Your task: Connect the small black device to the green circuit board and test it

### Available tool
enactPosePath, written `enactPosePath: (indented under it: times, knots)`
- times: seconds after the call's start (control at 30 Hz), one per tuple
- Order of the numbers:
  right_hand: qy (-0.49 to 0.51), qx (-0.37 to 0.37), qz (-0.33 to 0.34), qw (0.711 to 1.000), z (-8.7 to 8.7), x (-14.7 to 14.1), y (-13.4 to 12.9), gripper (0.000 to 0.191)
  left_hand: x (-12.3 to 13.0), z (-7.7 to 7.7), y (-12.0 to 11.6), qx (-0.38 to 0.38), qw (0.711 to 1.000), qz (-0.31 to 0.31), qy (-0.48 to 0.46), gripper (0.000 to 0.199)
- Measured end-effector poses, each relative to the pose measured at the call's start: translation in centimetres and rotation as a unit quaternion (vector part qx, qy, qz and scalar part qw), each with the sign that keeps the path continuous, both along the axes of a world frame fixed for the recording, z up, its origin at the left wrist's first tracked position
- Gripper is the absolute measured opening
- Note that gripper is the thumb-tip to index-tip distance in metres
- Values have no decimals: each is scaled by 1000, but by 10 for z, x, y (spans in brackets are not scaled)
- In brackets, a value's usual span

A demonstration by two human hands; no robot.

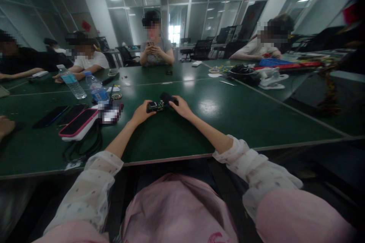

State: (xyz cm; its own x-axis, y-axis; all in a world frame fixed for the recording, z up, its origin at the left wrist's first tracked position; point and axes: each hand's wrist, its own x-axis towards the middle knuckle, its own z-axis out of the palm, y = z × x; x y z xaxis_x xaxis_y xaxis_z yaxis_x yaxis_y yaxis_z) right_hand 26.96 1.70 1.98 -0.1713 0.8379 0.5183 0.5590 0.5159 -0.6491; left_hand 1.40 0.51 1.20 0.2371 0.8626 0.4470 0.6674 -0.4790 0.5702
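Above the green tabletop [171, 140], my left hand [142, 112] grips a small dark electronic module [154, 105] with a square light-framed face, thumb and fingers pinched on its left end. A black rounded part [166, 98] is gripped by my right hand [181, 107], fingers closed on its right side. Between the two parts, small green circuit pieces show, and the parts sit close together; whether they are joined is too small to tell.
Left of my hands are two bottles [72, 82], a pink-edged phone [79, 122], dark phones [51, 117] and black cables [97, 140]. Cables and a white object [272, 78] lie at the back right. Several people sit around the table; a person's hand [5, 126] rests at far left.
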Motion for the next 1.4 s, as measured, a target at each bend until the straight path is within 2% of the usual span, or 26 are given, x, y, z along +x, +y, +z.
enactPosePath:
  times: [0.23, 0.5, 0.63, 0.83, 0.93, 1.1, 1.23, 1.4]
  knots:
    - [-29, 29, 15, 999, 2, -2, -5, 44, 2, 1, -3, 13, 1000, 0, 23, 62]
    - [-11, 23, 65, 998, -2, -4, 0, 47, -2, 2, 1, 5, 997, -70, -18, 61]
    - [13, 19, 60, 998, -2, -3, 2, 51, -5, -3, 6, 5, 998, -57, -26, 64]
    - [24, 80, 86, 993, 3, -3, 1, 53, -3, -9, 12, -42, 992, -78, -88, 71]
    - [5, 106, 116, 988, 5, -5, -4, 54, -4, -13, 16, -52, 991, -75, -96, 73]
    - [-22, 124, 126, 984, 3, -9, -6, 56, -9, -22, 25, -17, 995, -48, -88, 85]
    - [-34, 111, 125, 985, -2, -9, 0, 53, -12, -26, 28, -24, 993, -61, -97, 91]
    - [-76, 72, 146, 984, -7, -8, 2, 53, -13, -25, 27, 22, 997, -21, -67, 98]
